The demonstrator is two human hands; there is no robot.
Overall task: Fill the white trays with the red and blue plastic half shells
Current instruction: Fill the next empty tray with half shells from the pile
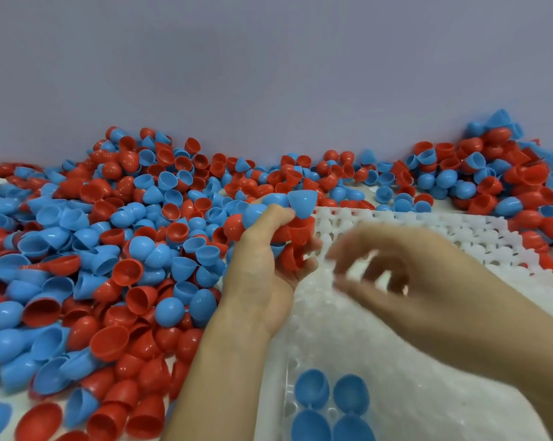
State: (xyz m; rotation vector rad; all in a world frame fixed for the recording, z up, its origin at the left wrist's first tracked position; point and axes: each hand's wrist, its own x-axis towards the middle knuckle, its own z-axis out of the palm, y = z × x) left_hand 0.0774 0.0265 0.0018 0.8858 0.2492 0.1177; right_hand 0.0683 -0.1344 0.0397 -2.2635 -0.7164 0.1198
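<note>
To the left of my fingers a heap of red and blue shells (pixel 103 249) covers the table. My left hand (pixel 262 265) grips a handful of shells (pixel 287 224). My right hand (pixel 405 275), blurred, fingers loosely spread and empty, hovers above the white tray (pixel 459 237). I judge I'm mid-filling: next, pick one shell and seat it. Four blue shells (pixel 332 405) sit nearer me. A plain grey wall (pixel 268 58) stands behind.

Two hands in view: left hand (pixel 262 265) and right hand (pixel 405 275). One white tray (pixel 428 230) is plainly visible; whether a second lies beneath cannot be told. Four blue half shells (pixel 311 388) sit in its near pockets. The left hand holds a bunch (pixel 287 230) of roughly eight shells, blurred. The loose pile (pixel 109 249) holds hundreds, red and blue, beyond exact count.
</note>
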